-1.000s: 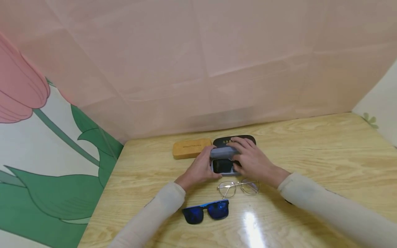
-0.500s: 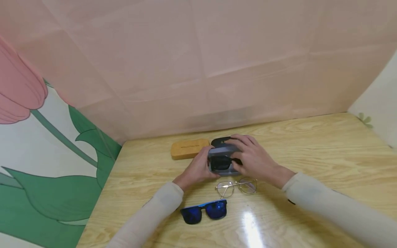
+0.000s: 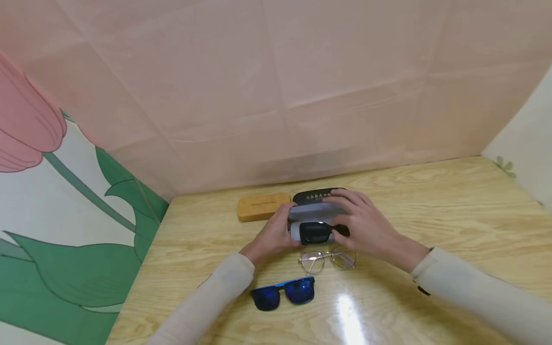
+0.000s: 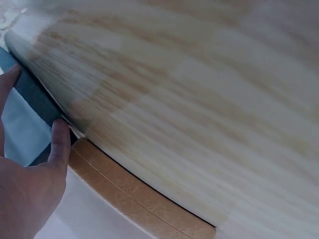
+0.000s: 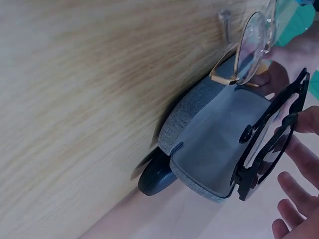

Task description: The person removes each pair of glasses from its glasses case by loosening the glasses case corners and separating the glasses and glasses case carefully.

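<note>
My right hand pinches black sunglasses near the bridge. In the right wrist view the sunglasses are tilted over the opening of a grey glasses case, whose lid stands open. At the left end of that case, my left hand grips it with thumb and fingers spread across its edges. The left wrist view has the left hand on the grey case. Just in front of the case lie thin gold-rimmed eyeglasses, with blue-lensed sunglasses nearer me.
Behind the left hand lies a tan glasses case, closed. A black case with gold lettering sits behind the grey one, partly covered by the right hand. The wooden table ends at a pink cloth backdrop.
My right hand has raised the black sunglasses out of the grey case and shifted slightly right. The left hand keeps its hold on the case.
</note>
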`<action>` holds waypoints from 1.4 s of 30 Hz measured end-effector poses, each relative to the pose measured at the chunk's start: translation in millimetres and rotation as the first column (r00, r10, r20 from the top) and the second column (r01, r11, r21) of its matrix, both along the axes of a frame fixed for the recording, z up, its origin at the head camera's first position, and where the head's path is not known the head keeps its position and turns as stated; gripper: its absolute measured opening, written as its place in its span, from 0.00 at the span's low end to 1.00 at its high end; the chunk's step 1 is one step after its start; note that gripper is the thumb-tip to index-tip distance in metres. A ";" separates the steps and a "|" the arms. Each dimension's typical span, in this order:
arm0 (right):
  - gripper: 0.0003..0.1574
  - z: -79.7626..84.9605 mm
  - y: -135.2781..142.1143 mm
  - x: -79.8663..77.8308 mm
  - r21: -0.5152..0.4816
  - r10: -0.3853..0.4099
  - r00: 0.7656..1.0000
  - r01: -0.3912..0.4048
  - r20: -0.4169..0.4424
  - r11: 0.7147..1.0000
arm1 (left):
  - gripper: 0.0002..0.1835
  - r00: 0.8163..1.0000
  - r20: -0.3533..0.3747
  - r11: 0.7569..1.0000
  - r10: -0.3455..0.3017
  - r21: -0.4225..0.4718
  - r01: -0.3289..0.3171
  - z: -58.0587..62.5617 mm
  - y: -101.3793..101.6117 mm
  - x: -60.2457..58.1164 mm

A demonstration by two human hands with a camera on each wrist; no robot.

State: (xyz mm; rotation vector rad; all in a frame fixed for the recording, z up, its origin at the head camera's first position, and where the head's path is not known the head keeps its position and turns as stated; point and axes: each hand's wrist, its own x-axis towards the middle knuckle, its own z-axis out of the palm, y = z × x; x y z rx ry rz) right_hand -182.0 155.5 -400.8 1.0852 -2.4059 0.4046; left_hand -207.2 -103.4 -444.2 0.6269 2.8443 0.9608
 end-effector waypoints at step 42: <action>0.11 -16.7 49.9 67.2 0.090 -0.013 0.982 -0.004 0.188 0.996 | 0.53 0.998 0.057 0.999 0.022 -0.044 -0.019 3.5 3.5 2.8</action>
